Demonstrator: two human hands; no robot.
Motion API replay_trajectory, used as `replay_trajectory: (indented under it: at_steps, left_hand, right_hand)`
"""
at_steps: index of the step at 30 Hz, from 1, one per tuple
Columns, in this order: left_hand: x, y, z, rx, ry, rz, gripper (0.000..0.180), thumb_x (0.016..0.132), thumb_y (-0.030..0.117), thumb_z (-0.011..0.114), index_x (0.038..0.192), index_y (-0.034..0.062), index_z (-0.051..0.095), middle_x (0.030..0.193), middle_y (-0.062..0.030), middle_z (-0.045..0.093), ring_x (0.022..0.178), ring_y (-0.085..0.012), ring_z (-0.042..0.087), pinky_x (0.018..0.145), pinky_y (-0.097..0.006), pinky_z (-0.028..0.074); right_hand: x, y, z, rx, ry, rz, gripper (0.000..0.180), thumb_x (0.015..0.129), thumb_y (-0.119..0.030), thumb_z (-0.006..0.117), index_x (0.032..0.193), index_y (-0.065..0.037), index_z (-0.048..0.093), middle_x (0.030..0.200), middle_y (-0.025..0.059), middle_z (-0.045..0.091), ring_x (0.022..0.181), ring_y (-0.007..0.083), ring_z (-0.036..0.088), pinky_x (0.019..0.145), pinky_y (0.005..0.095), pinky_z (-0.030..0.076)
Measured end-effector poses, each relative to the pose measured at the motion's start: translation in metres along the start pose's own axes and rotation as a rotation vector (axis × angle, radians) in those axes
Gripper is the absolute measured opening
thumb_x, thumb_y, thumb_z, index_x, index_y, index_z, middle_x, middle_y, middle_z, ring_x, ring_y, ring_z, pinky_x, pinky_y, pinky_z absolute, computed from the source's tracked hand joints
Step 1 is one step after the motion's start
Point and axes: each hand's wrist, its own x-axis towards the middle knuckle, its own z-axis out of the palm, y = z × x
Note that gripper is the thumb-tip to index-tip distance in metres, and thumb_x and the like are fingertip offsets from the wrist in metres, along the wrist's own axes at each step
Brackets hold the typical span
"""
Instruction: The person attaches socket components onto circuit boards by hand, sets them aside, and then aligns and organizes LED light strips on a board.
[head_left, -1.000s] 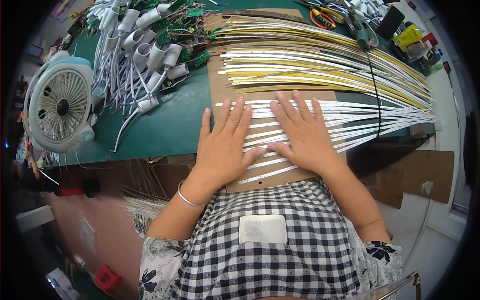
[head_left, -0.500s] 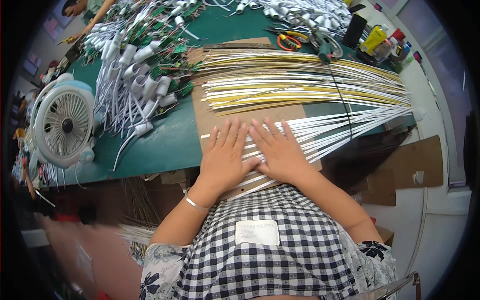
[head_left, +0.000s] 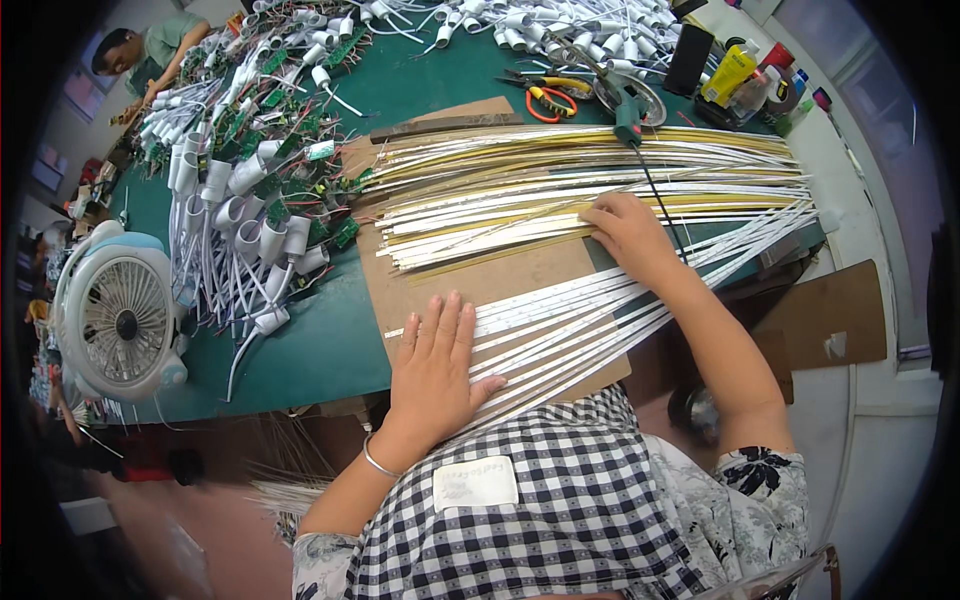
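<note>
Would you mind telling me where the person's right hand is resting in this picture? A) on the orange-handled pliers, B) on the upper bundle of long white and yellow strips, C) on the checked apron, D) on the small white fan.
B: the right hand lies on the upper bundle of strips, while the left hand presses flat on the lower strips over the cardboard sheet.

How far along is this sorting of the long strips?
A small bunch of white strips already lies fanned on the cardboard sheet under the flat left hand. The right hand rests on the big strip pile, seemingly most of it left.
</note>
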Motion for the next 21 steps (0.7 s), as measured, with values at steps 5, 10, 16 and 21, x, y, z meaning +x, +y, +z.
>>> replay_trajectory:
  at_steps: [5,10,16,21]
  left_hand:
    - [0.001,-0.003,0.005,-0.01,0.004,0.0,0.091,0.081,0.059,0.058,0.143,-0.0021,0.032,0.151,-0.0202,0.027,0.143,-0.0342,0.02,0.116,-0.049,0.013]
    - [-0.001,-0.005,0.007,-0.036,0.023,0.012,0.091,0.081,0.06,0.057,0.143,-0.0019,0.033,0.151,-0.0204,0.028,0.142,-0.0346,0.022,0.115,-0.049,0.013]
    - [-0.001,-0.004,0.007,-0.044,0.03,0.013,0.091,0.078,0.061,0.059,0.142,0.0001,0.037,0.15,-0.0184,0.031,0.142,-0.0321,0.023,0.116,-0.048,0.011]
    - [-0.002,-0.001,0.004,-0.033,-0.008,-0.031,0.091,0.076,0.062,0.061,0.141,0.0027,0.039,0.151,-0.016,0.031,0.143,-0.0286,0.022,0.117,-0.047,0.009]
  right_hand:
    - [-0.007,0.009,0.009,-0.037,0.079,-0.027,0.02,0.08,-0.002,0.059,0.098,-0.007,0.066,0.091,0.0088,0.064,0.089,0.0298,0.059,0.079,0.0402,0.048]
    - [0.005,0.005,0.002,0.068,0.087,0.125,0.013,0.084,-0.003,0.057,0.094,-0.004,0.065,0.091,0.0119,0.063,0.091,0.0311,0.058,0.081,0.0383,0.047]
    - [-0.005,-0.006,-0.016,0.372,0.036,0.191,0.007,0.085,-0.002,0.057,0.09,0.0,0.063,0.089,0.0118,0.058,0.088,0.0283,0.056,0.079,0.0351,0.043]
    - [0.004,-0.003,-0.023,0.448,0.046,0.184,0.009,0.086,-0.005,0.057,0.09,0.0,0.063,0.088,0.0114,0.058,0.085,0.0274,0.056,0.078,0.0349,0.043]
